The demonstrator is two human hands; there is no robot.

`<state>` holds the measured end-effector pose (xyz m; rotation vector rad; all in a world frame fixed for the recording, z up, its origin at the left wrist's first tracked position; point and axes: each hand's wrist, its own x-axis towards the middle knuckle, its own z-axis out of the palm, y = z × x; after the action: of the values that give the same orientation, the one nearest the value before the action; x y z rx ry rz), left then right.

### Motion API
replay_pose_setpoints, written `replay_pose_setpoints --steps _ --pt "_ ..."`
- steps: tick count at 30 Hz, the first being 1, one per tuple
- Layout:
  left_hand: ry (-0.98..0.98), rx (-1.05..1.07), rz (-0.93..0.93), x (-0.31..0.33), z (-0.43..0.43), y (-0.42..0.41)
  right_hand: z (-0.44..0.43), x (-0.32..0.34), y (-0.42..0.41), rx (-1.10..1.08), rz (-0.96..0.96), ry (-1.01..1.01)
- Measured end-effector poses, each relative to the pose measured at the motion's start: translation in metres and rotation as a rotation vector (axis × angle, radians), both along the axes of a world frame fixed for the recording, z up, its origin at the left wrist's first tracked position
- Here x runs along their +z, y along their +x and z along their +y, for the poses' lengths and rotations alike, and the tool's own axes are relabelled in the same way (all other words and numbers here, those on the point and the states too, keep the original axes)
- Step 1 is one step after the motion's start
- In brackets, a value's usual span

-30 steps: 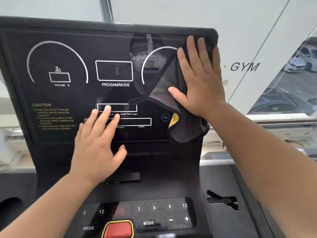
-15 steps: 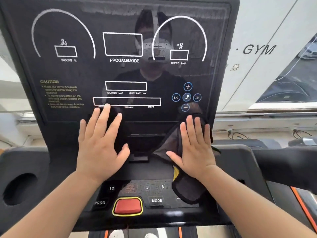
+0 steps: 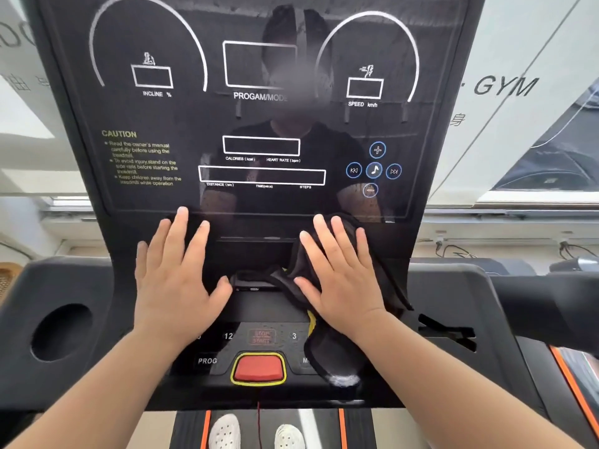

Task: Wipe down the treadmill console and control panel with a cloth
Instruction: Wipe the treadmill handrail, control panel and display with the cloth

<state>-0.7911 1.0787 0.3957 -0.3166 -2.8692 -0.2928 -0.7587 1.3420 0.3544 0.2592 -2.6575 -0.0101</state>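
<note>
Pressed the dark grey, yellow-edged microfibre cloth (image 3: pixel 330 354) flat under the right hand (image 3: pixel 343 280), fingers straight and slightly spread, nothing curled round the fabric. Had brought that hand down from the top right corner of the glossy black treadmill display console (image 3: pixel 181 118) a second before to the matt ledge just under the glass. Slid it leftward in the last half second: left only the "M" of the MODE key showing and hid the 6 on the black keypad control panel (image 3: pixel 227 338), both readable before. Let the cloth's loose lower end hang over the panel's right part, down near its front edge, right of the red, yellow-rimmed stop button (image 3: pixel 259 367), apparently not touching it, though blurred there. Kept the bare left hand (image 3: pixel 176 273) laid flat on the same ledge, fingers straight and apart, middle fingertip at the lower border of the glass, holding nothing; hardly shifted since. Left an open strip of ledge between the two thumbs. Left bare console to either side: the round cup-holder recess (image 3: pixel 61 332) well to the left, the angular slot (image 3: pixel 447 333) just right of the cloth. Stood in white perforated shoes (image 3: pixel 225 432) on the belt below the panel's front edge.
</note>
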Motion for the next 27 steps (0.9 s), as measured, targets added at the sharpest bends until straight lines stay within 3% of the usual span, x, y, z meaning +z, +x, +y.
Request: replay_pose_setpoints --steps 7,15,27 --pt "0.054 -0.031 -0.027 -0.008 -0.01 0.003 0.045 -0.004 0.015 -0.076 0.103 -0.102" --pt "0.104 -0.058 0.007 -0.009 -0.027 0.001 -0.013 -0.005 0.013 -0.138 0.044 -0.146" --pt "0.094 0.033 -0.061 -0.014 -0.069 -0.005 -0.126 0.019 -0.025 0.278 -0.127 -0.044"
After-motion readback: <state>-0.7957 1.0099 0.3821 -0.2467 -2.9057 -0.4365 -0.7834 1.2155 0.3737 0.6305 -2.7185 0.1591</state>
